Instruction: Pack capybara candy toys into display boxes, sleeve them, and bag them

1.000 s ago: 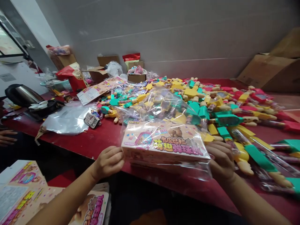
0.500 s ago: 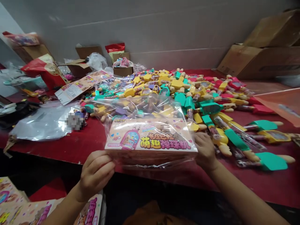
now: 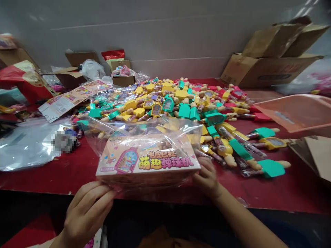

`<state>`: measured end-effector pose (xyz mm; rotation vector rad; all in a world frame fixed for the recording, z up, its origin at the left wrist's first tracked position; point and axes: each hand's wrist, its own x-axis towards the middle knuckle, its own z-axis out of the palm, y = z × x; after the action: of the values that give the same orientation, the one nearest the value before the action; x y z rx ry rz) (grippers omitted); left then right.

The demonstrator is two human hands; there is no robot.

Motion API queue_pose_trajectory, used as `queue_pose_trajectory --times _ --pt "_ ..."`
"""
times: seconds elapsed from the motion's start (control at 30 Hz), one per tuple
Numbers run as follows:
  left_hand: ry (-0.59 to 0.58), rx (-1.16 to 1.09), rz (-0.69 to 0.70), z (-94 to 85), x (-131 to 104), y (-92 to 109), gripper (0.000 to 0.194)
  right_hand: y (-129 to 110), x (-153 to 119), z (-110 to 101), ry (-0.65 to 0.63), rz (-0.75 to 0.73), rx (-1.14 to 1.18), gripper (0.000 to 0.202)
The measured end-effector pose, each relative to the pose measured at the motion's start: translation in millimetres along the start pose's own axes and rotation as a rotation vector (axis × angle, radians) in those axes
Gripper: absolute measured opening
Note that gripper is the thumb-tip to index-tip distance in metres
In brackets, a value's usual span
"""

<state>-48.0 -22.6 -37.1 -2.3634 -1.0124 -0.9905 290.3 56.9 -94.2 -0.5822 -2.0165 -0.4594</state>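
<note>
A pink and cream printed box (image 3: 152,162) sits inside a clear plastic bag (image 3: 90,137) at the table's front edge, its printed face tilted up. My left hand (image 3: 89,206) pinches the bag at the box's lower left corner. At the right end of the box, my right hand (image 3: 207,177) has its fingers closed on the bag. The bag's loose upper part spreads behind the box, over a heap of green, yellow, purple and red toys (image 3: 184,111) with clear tubes.
Clear plastic bags (image 3: 28,144) lie on the red table (image 3: 85,170) at left, beside a flattened printed carton (image 3: 68,98). Cardboard boxes (image 3: 258,70) stand at back right. An orange tray (image 3: 297,113) and an open carton (image 3: 319,155) are at right.
The view has turned to the right, so the table things appear further left. The bagged box and both hands sit lower and further left in view, still held at both ends.
</note>
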Motion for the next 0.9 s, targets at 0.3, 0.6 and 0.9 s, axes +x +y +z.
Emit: queue_pose_trajectory --times 0.3,0.6,0.9 --pt "-0.150 -0.258 -0.301 35.7 -45 -28 0.016 -20 -11 5 0.054 0.265 0.212 0.021" --pt "0.034 -0.972 -1.332 42.1 5 -35 0.048 -19 14 17 -0.070 1.054 0.864 0.030" --pt "0.292 -1.060 -1.517 75.5 25 -33 0.043 -21 38 37 0.107 1.475 1.217 0.044"
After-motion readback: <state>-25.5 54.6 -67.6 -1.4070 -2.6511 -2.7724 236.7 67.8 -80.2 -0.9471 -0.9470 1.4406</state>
